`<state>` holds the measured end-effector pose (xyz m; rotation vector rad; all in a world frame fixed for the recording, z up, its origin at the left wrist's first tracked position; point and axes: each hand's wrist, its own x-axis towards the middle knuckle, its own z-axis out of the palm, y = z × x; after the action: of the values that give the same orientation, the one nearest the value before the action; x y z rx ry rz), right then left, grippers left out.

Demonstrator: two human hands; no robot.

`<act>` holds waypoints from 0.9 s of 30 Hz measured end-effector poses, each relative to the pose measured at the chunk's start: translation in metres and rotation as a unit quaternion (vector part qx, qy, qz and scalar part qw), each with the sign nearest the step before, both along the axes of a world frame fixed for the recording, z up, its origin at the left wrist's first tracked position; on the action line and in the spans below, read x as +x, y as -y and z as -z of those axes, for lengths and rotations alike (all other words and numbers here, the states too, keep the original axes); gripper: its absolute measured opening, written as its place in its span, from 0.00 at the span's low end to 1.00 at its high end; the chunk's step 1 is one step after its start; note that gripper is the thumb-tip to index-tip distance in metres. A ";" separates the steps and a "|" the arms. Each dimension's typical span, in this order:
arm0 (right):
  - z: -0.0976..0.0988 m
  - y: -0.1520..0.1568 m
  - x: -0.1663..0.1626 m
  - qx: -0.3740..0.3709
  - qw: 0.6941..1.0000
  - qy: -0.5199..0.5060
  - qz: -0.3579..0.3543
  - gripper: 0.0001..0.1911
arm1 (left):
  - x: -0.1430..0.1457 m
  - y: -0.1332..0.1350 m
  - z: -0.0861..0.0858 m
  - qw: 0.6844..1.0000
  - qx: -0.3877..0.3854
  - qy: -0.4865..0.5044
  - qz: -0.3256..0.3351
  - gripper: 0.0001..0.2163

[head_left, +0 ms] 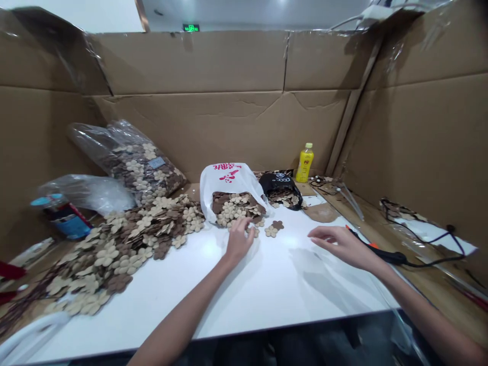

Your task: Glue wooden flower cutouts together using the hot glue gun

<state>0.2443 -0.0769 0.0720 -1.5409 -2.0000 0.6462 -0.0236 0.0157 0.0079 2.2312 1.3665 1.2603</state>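
My left hand (239,239) is at the mouth of a white plastic bag (231,177) with red print, its fingers apart over the beige and brown flower-shaped pieces (236,207) spilling out. A beige flower piece (255,232) lies partly under its fingertips. Just right of it, a beige flower (271,232) and a brown flower (278,224) rest on the white tabletop (282,279). My right hand (341,243) hovers above the table at the right, fingers stretched and thumb apart, with nothing in it. Beside it lies a black and orange glue gun (385,254), partly hidden by the hand.
A large heap of flower pieces (145,229) covers the left side, below a clear bag of flowers (145,168). A black bag (280,188) and a yellow bottle (305,163) stand at the back. A blue-labelled bottle (70,218) is far left. Cardboard walls (229,122) surround the table.
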 end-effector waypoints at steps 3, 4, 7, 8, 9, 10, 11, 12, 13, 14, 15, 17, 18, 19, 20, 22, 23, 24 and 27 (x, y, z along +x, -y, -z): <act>0.010 0.030 0.044 -0.014 0.998 0.010 0.064 0.19 | -0.015 -0.022 0.004 0.991 0.068 -0.106 -0.051 0.19; 0.017 0.038 0.060 -0.011 0.995 0.017 0.093 0.19 | -0.018 -0.028 0.006 0.988 0.064 -0.135 -0.045 0.19; 0.047 0.056 0.109 0.025 0.979 0.059 0.193 0.19 | -0.024 -0.040 0.013 0.984 0.059 -0.165 -0.036 0.16; 0.059 0.060 0.123 0.039 0.969 0.087 0.227 0.19 | -0.024 -0.041 0.015 0.985 0.061 -0.155 -0.037 0.15; 0.070 0.063 0.136 0.055 0.961 0.113 0.248 0.17 | -0.024 -0.042 0.015 0.988 0.064 -0.137 -0.039 0.14; 0.080 0.065 0.147 0.076 0.953 0.137 0.259 0.16 | -0.023 -0.041 0.015 0.991 0.065 -0.112 -0.039 0.13; 0.088 0.066 0.155 0.097 0.948 0.158 0.257 0.15 | -0.022 -0.040 0.014 0.994 0.064 -0.083 -0.038 0.12; 0.095 0.067 0.161 0.121 0.945 0.175 0.249 0.15 | -0.022 -0.038 0.013 0.996 0.060 -0.050 -0.035 0.12; 0.101 0.067 0.166 0.143 0.942 0.189 0.239 0.15 | -0.021 -0.036 0.010 0.998 0.053 -0.015 -0.034 0.11; 0.105 0.066 0.168 0.161 0.938 0.203 0.230 0.16 | -0.021 -0.035 0.008 0.998 0.043 0.025 -0.035 0.11; 0.108 0.065 0.170 0.172 0.934 0.218 0.223 0.17 | -0.021 -0.033 0.006 0.997 0.028 0.069 -0.037 0.11; 0.111 0.062 0.169 0.182 0.923 0.258 0.219 0.18 | -0.021 -0.031 0.002 0.986 -0.010 0.161 -0.042 0.13; 0.112 0.061 0.167 0.184 0.914 0.284 0.222 0.19 | -0.021 -0.031 0.001 0.977 -0.034 0.205 -0.041 0.14; 0.112 0.059 0.165 0.184 0.904 0.312 0.226 0.20 | -0.021 -0.031 0.000 0.967 -0.061 0.245 -0.037 0.14; 0.111 0.057 0.162 0.182 0.893 0.338 0.233 0.21 | -0.021 -0.031 0.000 0.956 -0.089 0.278 -0.030 0.15; 0.109 0.053 0.155 0.175 0.874 0.379 0.248 0.20 | -0.020 -0.032 0.000 0.932 -0.144 0.331 -0.018 0.16; 0.107 0.052 0.152 0.169 0.869 0.392 0.249 0.20 | -0.020 -0.033 0.000 0.920 -0.169 0.353 -0.014 0.16; 0.105 0.050 0.148 0.165 0.866 0.401 0.248 0.20 | -0.020 -0.033 0.000 0.908 -0.191 0.372 -0.011 0.16; 0.099 0.042 0.140 0.151 0.870 0.408 0.233 0.18 | -0.018 -0.033 -0.003 0.876 -0.231 0.424 -0.008 0.17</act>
<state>0.3840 -0.1193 -0.0274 -2.1845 -1.9714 -0.5953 -0.0418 0.0486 0.0108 1.1102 1.1355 1.4528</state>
